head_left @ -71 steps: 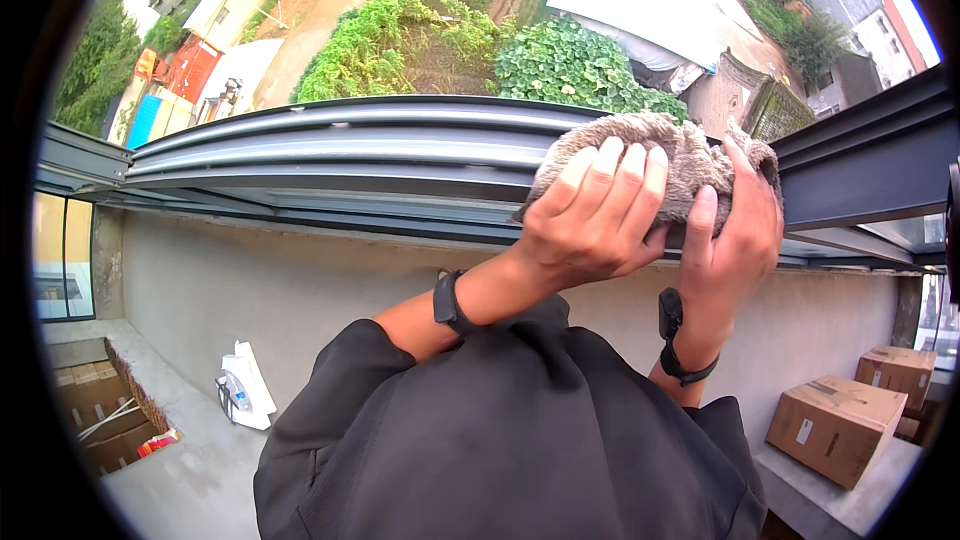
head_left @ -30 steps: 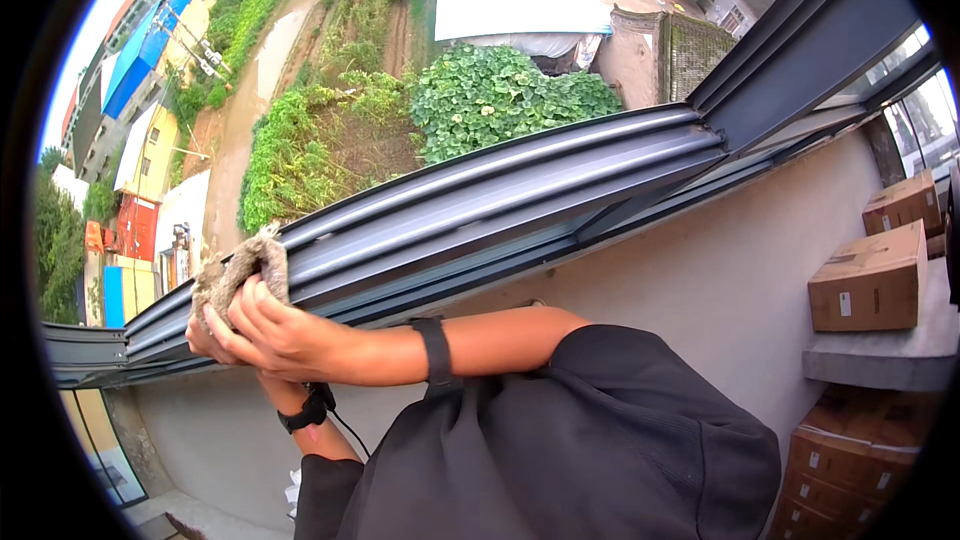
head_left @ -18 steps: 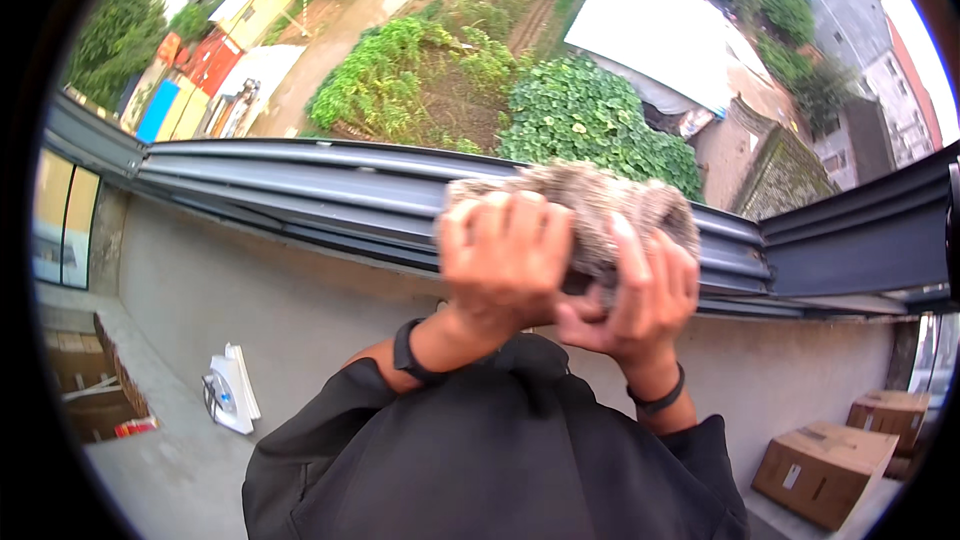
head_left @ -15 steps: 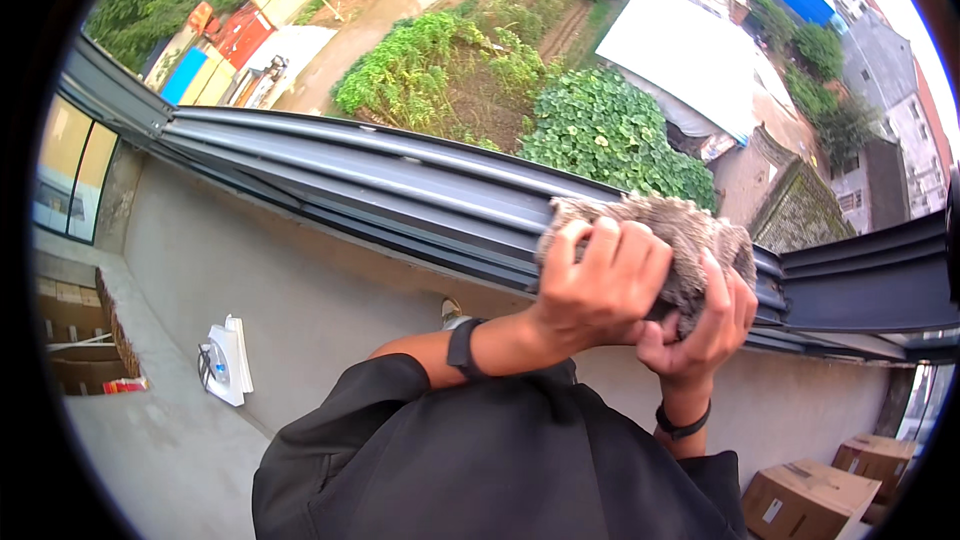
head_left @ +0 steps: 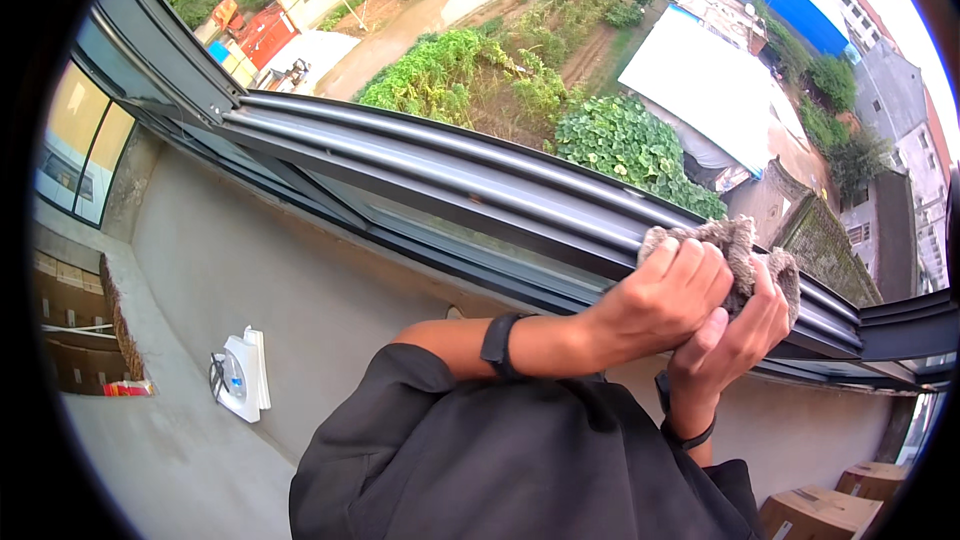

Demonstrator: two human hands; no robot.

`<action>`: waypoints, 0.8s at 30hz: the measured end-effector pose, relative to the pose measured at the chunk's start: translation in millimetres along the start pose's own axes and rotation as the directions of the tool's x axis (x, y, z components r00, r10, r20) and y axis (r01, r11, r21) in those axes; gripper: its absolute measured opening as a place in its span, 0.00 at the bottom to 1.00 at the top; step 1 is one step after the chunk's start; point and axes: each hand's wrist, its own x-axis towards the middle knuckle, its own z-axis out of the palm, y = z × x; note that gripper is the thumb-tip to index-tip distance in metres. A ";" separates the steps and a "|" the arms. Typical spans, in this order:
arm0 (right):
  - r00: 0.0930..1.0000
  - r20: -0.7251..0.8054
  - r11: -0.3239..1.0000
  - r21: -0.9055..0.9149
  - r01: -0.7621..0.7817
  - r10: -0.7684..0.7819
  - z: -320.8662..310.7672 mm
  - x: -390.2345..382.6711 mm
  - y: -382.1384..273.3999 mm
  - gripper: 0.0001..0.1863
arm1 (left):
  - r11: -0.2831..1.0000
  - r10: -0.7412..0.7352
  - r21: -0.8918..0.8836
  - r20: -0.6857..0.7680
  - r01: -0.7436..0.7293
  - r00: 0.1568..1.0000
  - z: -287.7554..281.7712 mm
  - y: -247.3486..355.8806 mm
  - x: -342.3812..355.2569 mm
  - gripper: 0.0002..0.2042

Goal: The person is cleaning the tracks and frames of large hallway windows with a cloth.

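Note:
A bunched, shaggy grey-brown cloth (head_left: 735,236) rests on the dark grey window frame (head_left: 450,185), toward its right part. My left hand (head_left: 665,295) is closed on the cloth's near side, fingers curled over it. Close beside it, my right hand (head_left: 738,335) grips the cloth's right part, thumb near the left hand. Long parallel rails run along the frame. The cloth hides the stretch of rail beneath it.
Beyond the frame, outdoors and far below, lie green plants (head_left: 620,145) and a white roof (head_left: 700,85). Behind the frame's inner side is a concrete floor (head_left: 250,230). A white flat object (head_left: 243,375) lies at left; cardboard boxes (head_left: 820,515) stand at lower right.
Both hands have slid the cloth to the right along the frame, and the cloth is bunched smaller. The whole view has shifted a little.

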 end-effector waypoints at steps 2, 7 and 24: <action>0.996 -0.003 0.996 -0.024 0.088 -0.088 25.0 -0.2 -52.4 0.34 | 0.988 0.075 0.143 -0.110 -0.059 0.991 -11.9 -61.6 -27.8 0.09; 0.956 0.020 0.952 0.099 0.289 -0.292 82.9 19.1 -207.2 0.33 | 0.974 0.104 0.212 -0.103 -0.080 0.989 -71.0 -230.0 -100.7 0.07; 0.679 -0.310 0.687 0.103 0.719 -0.665 195.4 18.6 -387.4 0.31 | 0.814 -0.571 0.059 -0.097 0.578 0.815 -88.2 -414.7 -281.3 0.25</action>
